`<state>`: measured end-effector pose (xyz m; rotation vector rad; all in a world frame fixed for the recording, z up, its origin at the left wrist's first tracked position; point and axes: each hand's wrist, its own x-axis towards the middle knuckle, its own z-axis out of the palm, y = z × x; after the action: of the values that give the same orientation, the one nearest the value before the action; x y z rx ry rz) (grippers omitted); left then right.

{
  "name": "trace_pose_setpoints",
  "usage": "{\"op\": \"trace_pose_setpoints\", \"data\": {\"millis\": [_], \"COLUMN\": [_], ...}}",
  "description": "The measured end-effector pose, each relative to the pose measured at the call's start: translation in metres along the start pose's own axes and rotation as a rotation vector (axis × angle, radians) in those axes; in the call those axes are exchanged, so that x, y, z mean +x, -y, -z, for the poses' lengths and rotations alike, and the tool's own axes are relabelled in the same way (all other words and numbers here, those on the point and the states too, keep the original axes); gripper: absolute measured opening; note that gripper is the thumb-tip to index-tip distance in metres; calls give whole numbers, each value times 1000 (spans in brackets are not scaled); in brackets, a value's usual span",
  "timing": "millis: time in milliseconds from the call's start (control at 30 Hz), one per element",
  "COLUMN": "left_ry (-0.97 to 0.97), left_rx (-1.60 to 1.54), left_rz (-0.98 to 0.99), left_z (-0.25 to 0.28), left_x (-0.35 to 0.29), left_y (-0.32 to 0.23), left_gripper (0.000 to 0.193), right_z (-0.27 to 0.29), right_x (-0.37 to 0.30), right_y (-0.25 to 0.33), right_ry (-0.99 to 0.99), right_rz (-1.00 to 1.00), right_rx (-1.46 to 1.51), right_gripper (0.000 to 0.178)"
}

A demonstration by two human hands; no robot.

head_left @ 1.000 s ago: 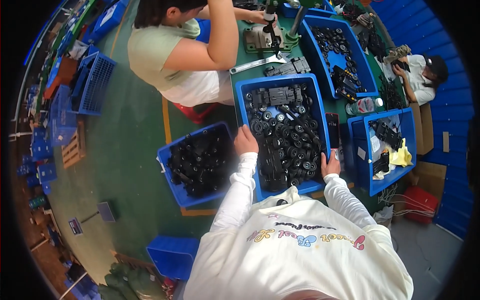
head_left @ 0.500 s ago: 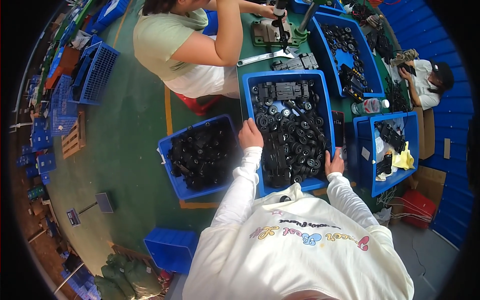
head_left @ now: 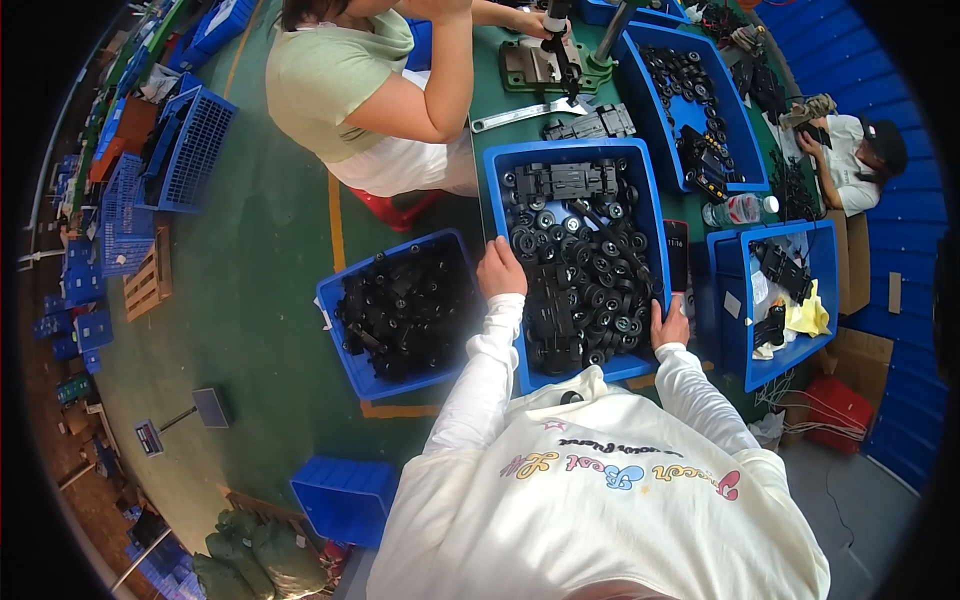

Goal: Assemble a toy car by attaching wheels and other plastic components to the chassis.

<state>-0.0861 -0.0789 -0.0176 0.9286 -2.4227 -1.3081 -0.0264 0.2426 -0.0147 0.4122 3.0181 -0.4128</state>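
Note:
My left hand (head_left: 501,270) is closed on the left rim of a blue plastic bin (head_left: 565,151). Lower down on the opposite side, my right hand (head_left: 670,324) grips the same bin's right edge; some of its fingers are hidden. Inside lie many small black toy wheels (head_left: 600,297) with grey hubs. One flat black toy-car chassis (head_left: 568,182) rests across the far end, and more dark chassis pieces (head_left: 549,315) lie along the near left. A phone (head_left: 678,255) with a red edge lies just beyond my right hand, beside the bin.
Left of me, a lower blue bin (head_left: 352,350) holds black parts. At right stands another blue bin (head_left: 745,320) with a yellow cloth. A co-worker (head_left: 340,100) sits at a green press (head_left: 520,68); a wrench (head_left: 530,113) and a bottle (head_left: 742,211) lie nearby.
My hands stay on the bin's sides. The phone's screen looks brighter now. The seated co-worker's raised arm has shifted slightly to the left.

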Motion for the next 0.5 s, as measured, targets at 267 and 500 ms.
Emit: {"op": "trace_pose_setpoints", "data": {"millis": [267, 500], "left_ry": [-14, 38], "left_rx": [0, -4], "left_rz": [-20, 33], "left_z": [0, 4], "left_x": [-1, -2], "left_y": [-1, -6], "left_gripper": [40, 43], "right_z": [1, 6], "right_x": [0, 0], "right_y": [0, 4], "right_ry": [33, 40], "right_rz": [-31, -33], "right_rx": [5, 25], "right_gripper": [40, 39]}}
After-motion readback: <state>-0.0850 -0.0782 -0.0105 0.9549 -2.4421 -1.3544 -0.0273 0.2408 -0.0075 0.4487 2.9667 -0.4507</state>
